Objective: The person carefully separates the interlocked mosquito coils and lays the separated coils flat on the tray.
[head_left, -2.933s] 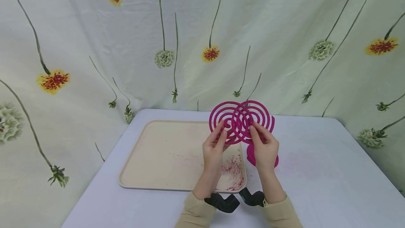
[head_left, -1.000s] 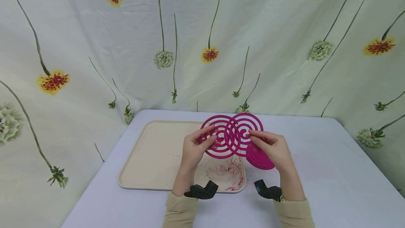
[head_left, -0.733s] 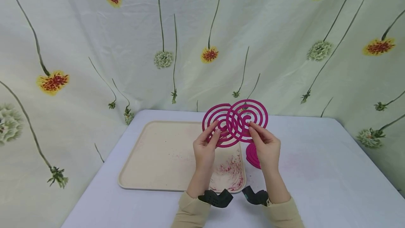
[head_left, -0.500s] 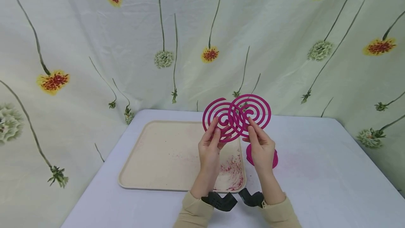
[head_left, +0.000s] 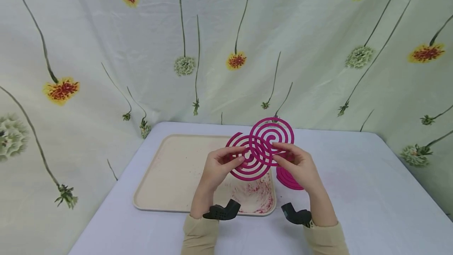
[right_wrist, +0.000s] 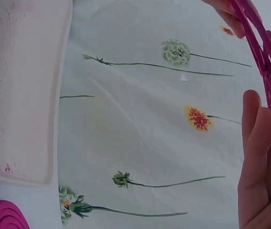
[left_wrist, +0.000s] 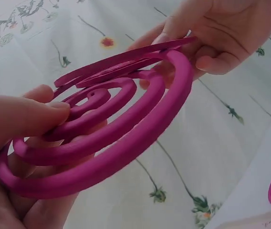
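Note:
Two magenta mosquito coils are held up above the right part of the tray, overlapping and linked-looking in the middle. My left hand (head_left: 215,166) pinches the left coil (left_wrist: 102,174) near its centre between thumb and fingers. My right hand (head_left: 301,168) pinches the right coil (head_left: 271,119) near its centre, slightly higher than the left one. In the left wrist view the two coils touch at one side and spread apart at an angle. The right wrist view shows the coils only edge-on, with part of the right hand.
A beige tray (head_left: 170,180) lies on the white table (head_left: 361,192), its right end smeared with magenta residue. More magenta coils (head_left: 289,182) lie just right of the tray, partly hidden by the right hand. A flower-printed cloth (head_left: 304,30) hangs behind.
Over the last half second both hands came lower and nearer, with the wrists moving apart. The left coil slid lower against the right coil. Both coils stay in the same hands throughout.

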A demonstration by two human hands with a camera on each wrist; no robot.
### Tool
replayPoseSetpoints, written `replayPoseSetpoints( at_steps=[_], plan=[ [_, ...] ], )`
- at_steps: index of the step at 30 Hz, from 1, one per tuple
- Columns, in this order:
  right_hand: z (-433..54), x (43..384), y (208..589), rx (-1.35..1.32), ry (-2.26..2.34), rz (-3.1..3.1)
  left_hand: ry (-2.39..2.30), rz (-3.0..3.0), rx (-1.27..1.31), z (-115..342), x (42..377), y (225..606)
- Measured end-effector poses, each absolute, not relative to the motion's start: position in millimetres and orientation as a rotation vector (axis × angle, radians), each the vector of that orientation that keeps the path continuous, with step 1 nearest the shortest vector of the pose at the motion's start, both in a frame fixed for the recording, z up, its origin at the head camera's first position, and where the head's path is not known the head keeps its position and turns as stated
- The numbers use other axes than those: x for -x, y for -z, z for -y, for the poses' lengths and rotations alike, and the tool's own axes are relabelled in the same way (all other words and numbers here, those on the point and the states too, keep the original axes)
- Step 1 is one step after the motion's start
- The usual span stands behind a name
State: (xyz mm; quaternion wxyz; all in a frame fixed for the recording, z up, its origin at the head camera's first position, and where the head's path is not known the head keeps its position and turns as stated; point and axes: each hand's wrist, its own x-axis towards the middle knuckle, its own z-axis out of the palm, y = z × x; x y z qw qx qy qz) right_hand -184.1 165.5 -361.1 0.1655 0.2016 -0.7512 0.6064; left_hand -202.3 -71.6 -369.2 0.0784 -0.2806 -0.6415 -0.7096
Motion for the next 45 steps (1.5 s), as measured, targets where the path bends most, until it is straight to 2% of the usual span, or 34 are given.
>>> replayPoseSetpoints(
  at_steps=[7, 19, 30, 36, 45],
  plan=[
    [-183, 182, 361, -0.565, -1.742, 2.144, 2.004, 2.06, 0.957, 78, 200, 366],
    [-189, 179, 357, -0.482, -1.692, 2.189, 2.028, 2.018, 0.934, 77, 199, 366],
    [-155, 185, 361, -0.331, -1.727, 1.838, 2.235, 1.632, 0.513, 50, 202, 369],
    [-139, 188, 365, -0.423, -1.603, 1.713, 2.341, 1.458, 0.427, 28, 197, 370],
    [-126, 182, 364, -0.603, -1.577, 1.717, 2.342, 1.418, 0.564, 0, 187, 372]
  ],
)
